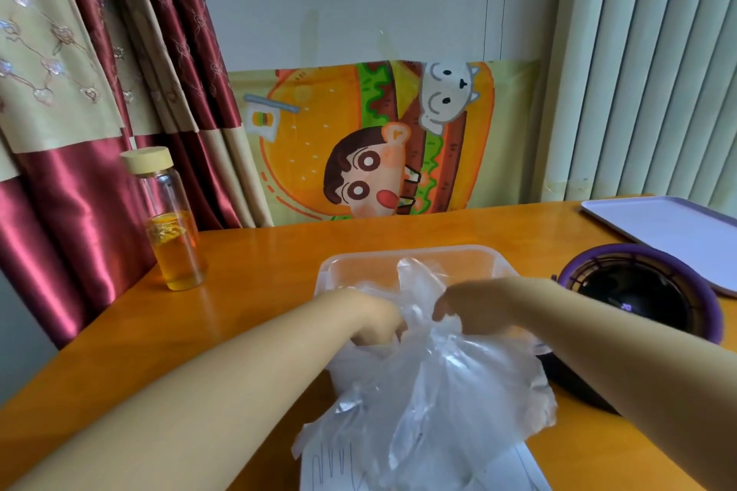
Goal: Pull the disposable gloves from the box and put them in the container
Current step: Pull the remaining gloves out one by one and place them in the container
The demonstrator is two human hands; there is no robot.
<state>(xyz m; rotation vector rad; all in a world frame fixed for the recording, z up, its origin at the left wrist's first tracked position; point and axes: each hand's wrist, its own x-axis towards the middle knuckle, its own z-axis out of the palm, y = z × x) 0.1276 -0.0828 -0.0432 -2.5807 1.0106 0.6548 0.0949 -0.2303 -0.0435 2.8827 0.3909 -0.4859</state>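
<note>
Roughly midway, the left hand [375, 321] and right hand [474, 311] grip bunched gloves [430, 383] in curled fingers, above the box [331, 466], with the container [406, 256] just beyond and release not yet made.

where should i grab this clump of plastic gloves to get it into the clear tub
Pinch the gathered top of the gloves, coming from above, where the left hand and right hand hold it. There the film is bunched thick; below it flares loose toward the box. The container sits open just beyond.
</note>
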